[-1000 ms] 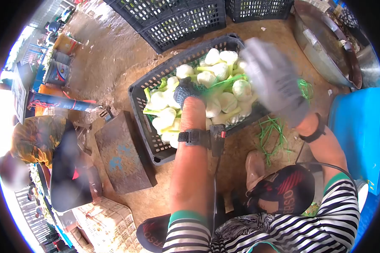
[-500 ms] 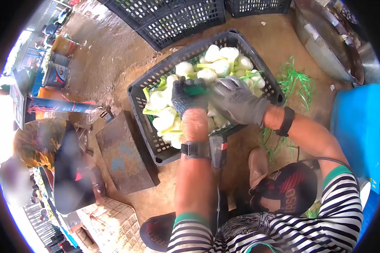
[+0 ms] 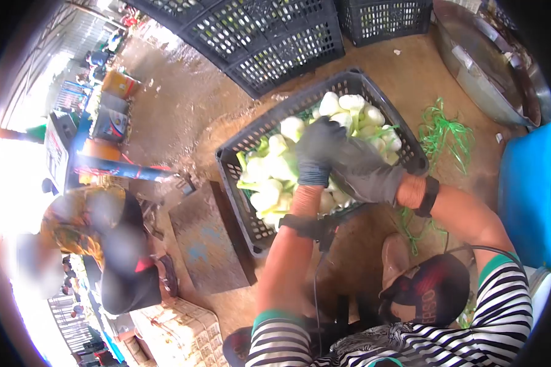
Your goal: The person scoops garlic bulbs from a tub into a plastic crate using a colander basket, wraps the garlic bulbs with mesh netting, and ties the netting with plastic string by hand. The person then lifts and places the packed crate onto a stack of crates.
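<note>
A black plastic crate [image 3: 229, 177] holds several white bulbs [image 3: 266, 194] with pale green stalks. Over the middle of it, my left hand [image 3: 318, 147] wears a dark glove, its fingers blurred and turned toward the right. My right hand [image 3: 367, 168], in a grey glove, meets it from the right, low over the bulbs. The two hands touch or overlap, and whatever lies between them is hidden. Motion smears the fingers of both.
Stacked black crates [image 3: 288, 61] stand at the top. Green strings [image 3: 444, 134] lie on the floor at right, near a metal basin [image 3: 483, 73] and a blue container [image 3: 529, 189]. A metal platform [image 3: 205, 244] and a seated person [image 3: 116, 244] are at left.
My right hand came down from the crate's right side to meet my left hand, which has since turned to the right. The green material seen at my left hand earlier is now hidden. The view shifted.
</note>
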### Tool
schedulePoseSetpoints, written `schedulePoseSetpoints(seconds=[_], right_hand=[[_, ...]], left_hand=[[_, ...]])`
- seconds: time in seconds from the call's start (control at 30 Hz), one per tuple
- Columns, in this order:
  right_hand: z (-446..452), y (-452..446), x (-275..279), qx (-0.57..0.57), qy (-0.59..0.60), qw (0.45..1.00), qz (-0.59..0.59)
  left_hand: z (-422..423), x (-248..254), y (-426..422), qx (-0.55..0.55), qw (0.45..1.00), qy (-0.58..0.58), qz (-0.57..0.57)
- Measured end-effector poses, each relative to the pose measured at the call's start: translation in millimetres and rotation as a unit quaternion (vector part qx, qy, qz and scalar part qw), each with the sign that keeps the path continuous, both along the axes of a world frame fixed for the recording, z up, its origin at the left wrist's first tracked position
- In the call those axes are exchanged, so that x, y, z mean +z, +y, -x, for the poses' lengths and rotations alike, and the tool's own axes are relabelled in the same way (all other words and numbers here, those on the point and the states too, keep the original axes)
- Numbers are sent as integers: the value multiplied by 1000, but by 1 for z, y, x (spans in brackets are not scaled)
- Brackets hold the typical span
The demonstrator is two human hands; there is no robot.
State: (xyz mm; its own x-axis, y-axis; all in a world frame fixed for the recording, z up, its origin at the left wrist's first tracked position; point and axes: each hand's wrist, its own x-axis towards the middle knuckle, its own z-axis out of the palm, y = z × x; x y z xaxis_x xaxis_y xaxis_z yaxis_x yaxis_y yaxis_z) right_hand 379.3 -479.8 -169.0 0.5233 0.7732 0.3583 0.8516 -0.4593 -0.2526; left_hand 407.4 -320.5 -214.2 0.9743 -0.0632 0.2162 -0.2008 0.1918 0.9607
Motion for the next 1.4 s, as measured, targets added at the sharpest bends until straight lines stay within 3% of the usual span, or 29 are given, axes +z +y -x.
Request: schedulePoseSetpoints(seconds=[0.07, 0.13, 0.2, 0.27, 0.3, 0.33, 0.4, 0.43, 0.53, 0.57, 0.67, 0.8, 0.83, 0.97, 1.0, 1.07, 1.13, 1.27, 1.4], right_hand=[[7, -6, 4, 9, -55, 998, 25], [4, -7, 11, 22, -43, 998, 51], [3, -15, 20, 44, -1, 995, 88], [-1, -30, 23, 26, -37, 999, -6], [-3, -36, 29, 12, -1, 995, -98], [1, -41, 42, 17, 61, 997, -47], [4, -49, 62, 25, 172, 983, 54], [7, -48, 57, 78, 74, 991, 85], [15, -39, 53, 50, 62, 977, 197], [11, -39, 43, 49, -93, 992, 75], [4, -56, 47, 51, -81, 990, 107], [-14, -90, 40, -4, 1, 999, -33], [-13, -97, 46, -49, 90, 994, -24], [9, -75, 47, 58, 94, 994, -23], [17, -60, 52, 56, 77, 995, -17], [18, -35, 53, 73, -6, 990, 124], [9, -22, 43, 79, -21, 990, 112], [1, -47, 41, 90, 37, 990, 104], [12, -71, 49, 29, -16, 990, 139]], left_hand=[[12, 19, 0, -4, 959, 126, 253], [24, 40, -4, 59, 871, 211, 439], [23, 19, 1, 23, 871, 190, 452], [15, 10, 15, -118, 833, 185, 508], [18, 12, 10, -32, 865, 212, 454], [21, 24, 3, 54, 888, 237, 391], [11, 4, 16, -49, 870, 218, 439], [18, 23, 2, 91, 874, 266, 396], [19, 23, 4, 98, 886, 270, 365], [20, 26, 3, 88, 875, 269, 393], [10, 20, 9, 58, 886, 286, 360], [24, 30, -7, 49, 973, 220, 45], [30, 41, -17, 59, 971, 230, -37], [27, 37, -10, 65, 965, 232, 104], [29, 34, -11, 68, 965, 231, 100], [26, 28, -10, 73, 971, 209, 86], [25, 31, -6, 53, 965, 250, 68], [24, 32, -12, -2, 958, 126, -256], [21, 44, -20, -57, 868, -87, -485]])
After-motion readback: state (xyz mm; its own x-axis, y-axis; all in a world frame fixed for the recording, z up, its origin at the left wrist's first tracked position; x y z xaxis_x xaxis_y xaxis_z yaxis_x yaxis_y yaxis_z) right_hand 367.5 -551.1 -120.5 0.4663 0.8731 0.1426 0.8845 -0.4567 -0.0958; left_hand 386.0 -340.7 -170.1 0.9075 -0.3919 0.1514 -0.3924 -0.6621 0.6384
